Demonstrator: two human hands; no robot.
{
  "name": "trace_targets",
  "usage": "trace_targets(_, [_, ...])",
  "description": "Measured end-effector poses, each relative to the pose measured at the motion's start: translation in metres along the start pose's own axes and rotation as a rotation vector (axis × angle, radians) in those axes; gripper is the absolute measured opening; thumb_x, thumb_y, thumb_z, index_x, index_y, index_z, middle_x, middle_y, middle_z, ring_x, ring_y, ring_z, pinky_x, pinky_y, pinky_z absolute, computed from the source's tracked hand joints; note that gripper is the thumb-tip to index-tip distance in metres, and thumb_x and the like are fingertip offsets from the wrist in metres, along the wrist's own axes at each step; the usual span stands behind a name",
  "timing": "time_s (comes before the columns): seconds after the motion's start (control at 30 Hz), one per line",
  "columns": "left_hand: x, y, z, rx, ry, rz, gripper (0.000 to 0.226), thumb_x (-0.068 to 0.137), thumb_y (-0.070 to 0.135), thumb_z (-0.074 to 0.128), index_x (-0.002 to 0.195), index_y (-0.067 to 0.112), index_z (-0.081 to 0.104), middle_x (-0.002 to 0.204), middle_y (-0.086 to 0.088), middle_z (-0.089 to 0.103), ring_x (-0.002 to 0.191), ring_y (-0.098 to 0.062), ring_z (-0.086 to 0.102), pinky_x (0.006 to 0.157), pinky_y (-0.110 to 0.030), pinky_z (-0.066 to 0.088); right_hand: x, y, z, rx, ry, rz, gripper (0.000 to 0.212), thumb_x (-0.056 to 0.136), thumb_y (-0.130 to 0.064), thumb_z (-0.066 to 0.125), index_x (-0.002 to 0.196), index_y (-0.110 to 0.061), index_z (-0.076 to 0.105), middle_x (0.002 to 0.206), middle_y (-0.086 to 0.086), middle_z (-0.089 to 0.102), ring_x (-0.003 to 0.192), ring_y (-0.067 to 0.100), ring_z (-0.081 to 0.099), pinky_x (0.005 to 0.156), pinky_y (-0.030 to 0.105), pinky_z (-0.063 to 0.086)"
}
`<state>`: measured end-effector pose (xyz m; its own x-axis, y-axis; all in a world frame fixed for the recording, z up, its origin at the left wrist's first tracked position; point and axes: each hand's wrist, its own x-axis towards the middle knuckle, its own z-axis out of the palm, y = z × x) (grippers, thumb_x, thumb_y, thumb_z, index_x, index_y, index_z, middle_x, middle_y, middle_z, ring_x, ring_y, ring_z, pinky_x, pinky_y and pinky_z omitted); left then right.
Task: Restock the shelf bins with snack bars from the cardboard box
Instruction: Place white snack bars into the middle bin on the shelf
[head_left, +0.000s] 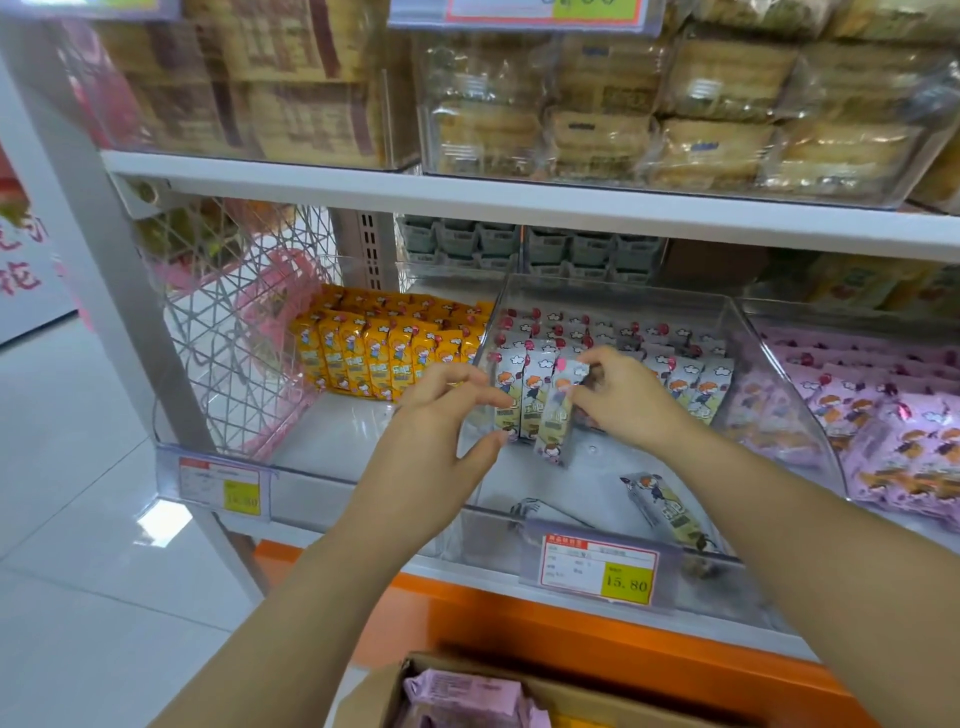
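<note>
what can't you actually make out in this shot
- Cardboard box: cut off by the bottom edge of the head view, so how many bars are left is unknown.
- Price tag: the small print is too blurred to read; only 15.80 is legible.
- Right hand pinches a snack bar; its fingers hide a dark thing behind.
- Left hand: unclear whether it touches the snack bar.
- Top label: cut off by the top edge.

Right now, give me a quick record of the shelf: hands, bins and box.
left hand: open, beside the white bars
right hand: pinches a white bar by its top
middle bin: rows of white bars, one loose bar lying in front
yellow bars: left of middle bin
pink bars: right of it
cardboard box: open, pink packets inside
</note>
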<state>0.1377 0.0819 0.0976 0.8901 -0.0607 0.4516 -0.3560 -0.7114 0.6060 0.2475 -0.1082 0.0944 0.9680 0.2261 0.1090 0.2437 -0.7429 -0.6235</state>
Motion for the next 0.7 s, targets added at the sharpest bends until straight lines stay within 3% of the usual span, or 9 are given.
trace_targets(0.17, [0.001,0.000,0.001,0.004,0.008,0.006,0.023,0.084,0.012,0.070,0.106,0.020,0.068,0.115,0.009,0.045,0.118,-0.016,0.048,0.096,-0.013,0.029,0.001,0.003,0.003,-0.083,0.144,-0.097,0.035,0.090,-0.011,0.062,0.125,-0.009,0.058,0.120,0.009,0.058,0.092,0.012,0.050,0.080,0.015,0.035])
trace_targets(0.33, [0.001,-0.001,0.002,0.005,0.015,0.013,0.023,0.083,0.012,0.072,0.104,0.019,0.069,0.115,0.009,0.046,0.118,-0.019,0.049,0.098,-0.026,0.035,0.000,0.003,0.001,-0.096,0.160,-0.138,0.037,0.085,-0.008,0.068,0.121,-0.010,0.061,0.122,0.009,0.054,0.097,0.021,0.058,0.091,0.025,0.042])
trace_targets(0.43, [0.001,-0.001,0.002,0.002,0.020,0.015,0.023,0.082,0.011,0.072,0.104,0.020,0.068,0.115,0.008,0.046,0.117,-0.021,0.049,0.098,-0.029,0.036,-0.005,0.005,-0.009,-0.066,0.150,-0.115,0.037,0.083,-0.009,0.070,0.119,-0.010,0.061,0.110,0.003,0.055,0.090,0.017,0.055,0.085,0.026,0.045])
trace_targets(0.5, [0.001,-0.001,0.002,-0.001,0.019,0.007,0.023,0.083,0.012,0.071,0.104,0.021,0.068,0.116,0.007,0.047,0.117,-0.020,0.049,0.098,-0.028,0.035,-0.011,0.009,-0.018,-0.132,0.040,-0.009,0.032,0.083,-0.015,0.071,0.114,-0.011,0.062,0.108,0.004,0.060,0.090,0.019,0.056,0.083,0.031,0.048])
trace_targets(0.63, [0.000,0.000,0.003,-0.007,0.012,-0.006,0.023,0.083,0.013,0.071,0.104,0.022,0.068,0.118,0.004,0.048,0.119,-0.019,0.048,0.098,-0.025,0.033,-0.031,0.016,-0.025,-0.542,-0.434,0.244,0.047,0.085,-0.026,0.067,0.121,0.002,0.057,0.121,0.017,0.060,0.093,0.026,0.064,0.078,0.035,0.054])
trace_targets(0.7, [0.000,0.002,0.003,-0.006,0.013,-0.010,0.023,0.083,0.013,0.071,0.104,0.022,0.068,0.118,0.005,0.047,0.119,-0.019,0.048,0.098,-0.023,0.032,-0.036,0.019,-0.022,-0.570,-0.500,0.281,0.049,0.086,-0.021,0.066,0.125,0.005,0.054,0.127,0.021,0.056,0.095,0.027,0.065,0.080,0.037,0.057])
